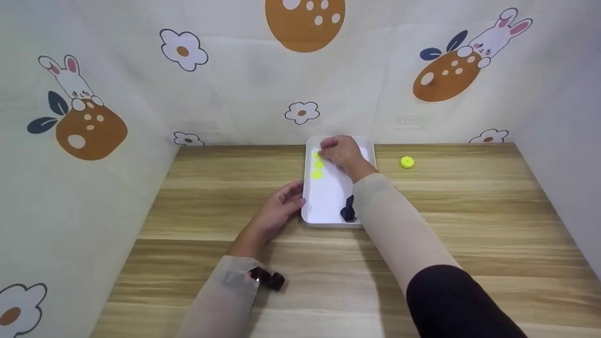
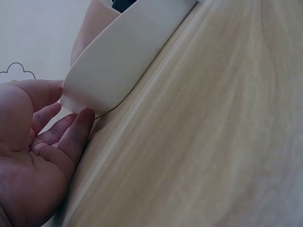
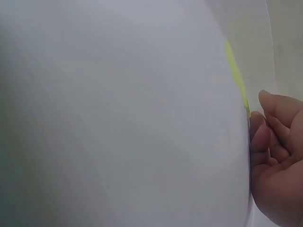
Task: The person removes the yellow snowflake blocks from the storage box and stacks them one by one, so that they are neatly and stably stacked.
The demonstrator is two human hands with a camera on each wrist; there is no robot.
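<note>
A white tray (image 1: 328, 202) lies lengthwise on the wooden table, with three small yellow round pieces in a column along its left side; the middle piece (image 1: 318, 165) and the near piece (image 1: 317, 174) show whole. My right hand (image 1: 342, 152) is over the far end of the tray, its fingertips at the far piece (image 1: 317, 155) and partly covering it. Loosely bent fingers and a separate thumb (image 3: 279, 106) appear in the right wrist view, at the end of a yellow strip. My left hand (image 1: 277, 211) rests its fingertips against the tray's left outer wall (image 2: 109, 71).
One yellow scalloped round piece (image 1: 407, 162) sits on the table (image 1: 450, 188) to the right of the tray. Behind the table hangs a printed cloth (image 1: 244, 84). Black wrist cameras are on both sleeves, the left one (image 1: 267, 278) over the table.
</note>
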